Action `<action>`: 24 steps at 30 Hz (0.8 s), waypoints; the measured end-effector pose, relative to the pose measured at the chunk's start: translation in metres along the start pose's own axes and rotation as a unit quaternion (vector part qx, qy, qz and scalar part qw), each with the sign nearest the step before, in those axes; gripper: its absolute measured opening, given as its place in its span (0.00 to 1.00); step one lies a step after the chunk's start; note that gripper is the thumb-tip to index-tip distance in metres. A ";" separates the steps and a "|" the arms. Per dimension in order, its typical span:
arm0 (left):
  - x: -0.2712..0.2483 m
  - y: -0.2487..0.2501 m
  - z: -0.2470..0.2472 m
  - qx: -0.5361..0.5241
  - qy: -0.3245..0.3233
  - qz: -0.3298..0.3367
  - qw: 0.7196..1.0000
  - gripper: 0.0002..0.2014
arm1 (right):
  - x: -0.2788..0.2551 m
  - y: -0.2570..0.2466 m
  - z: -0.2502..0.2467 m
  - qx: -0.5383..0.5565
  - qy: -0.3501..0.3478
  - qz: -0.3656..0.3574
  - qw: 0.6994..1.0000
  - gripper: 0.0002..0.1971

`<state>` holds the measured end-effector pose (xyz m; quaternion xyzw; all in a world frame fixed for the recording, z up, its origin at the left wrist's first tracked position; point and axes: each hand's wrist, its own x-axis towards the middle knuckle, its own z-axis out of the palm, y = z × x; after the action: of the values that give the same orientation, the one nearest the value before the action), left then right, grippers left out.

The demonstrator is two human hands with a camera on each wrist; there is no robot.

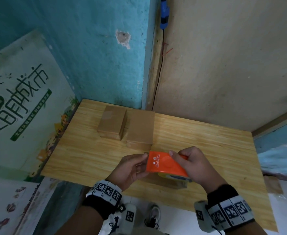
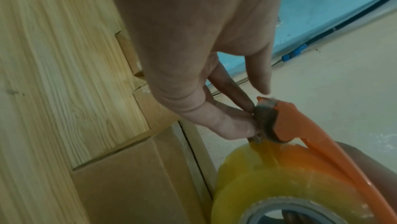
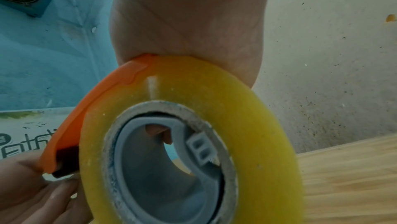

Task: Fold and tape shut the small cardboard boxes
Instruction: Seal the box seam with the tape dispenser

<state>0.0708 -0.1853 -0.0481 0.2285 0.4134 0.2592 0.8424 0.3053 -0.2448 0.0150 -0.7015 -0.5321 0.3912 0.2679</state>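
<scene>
My right hand (image 1: 188,162) grips an orange tape dispenser (image 1: 164,164) with a yellowish tape roll (image 3: 214,125) above the wooden table (image 1: 207,150). My left hand (image 1: 136,164) pinches the loose tape end at the dispenser's cutter (image 2: 265,120), thumb and forefinger together. A small cardboard box (image 1: 175,184) lies on the table under the dispenser, mostly hidden. Two closed cardboard boxes stand side by side further back: a taller one (image 1: 111,122) and a flatter one (image 1: 141,127).
The table sits in a corner between a blue wall (image 1: 88,48) and a beige wall (image 1: 224,65). A printed poster (image 1: 20,107) leans at the left. A black cable (image 1: 158,78) runs down the corner. My shoes (image 1: 153,216) show below the table's near edge.
</scene>
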 end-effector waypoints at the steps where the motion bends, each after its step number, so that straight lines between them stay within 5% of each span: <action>1: -0.001 0.001 0.001 0.002 -0.002 0.000 1.000 0.21 | 0.000 0.000 0.000 -0.004 -0.002 0.000 1.000 0.33; 24: -0.006 0.016 -0.001 0.070 0.014 -0.029 0.997 0.21 | -0.001 -0.005 0.008 -0.075 0.014 -0.014 0.997 0.35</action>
<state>0.0628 -0.1771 -0.0356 0.2713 0.4486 0.2081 0.8258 0.2956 -0.2449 0.0146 -0.7178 -0.5656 0.3364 0.2273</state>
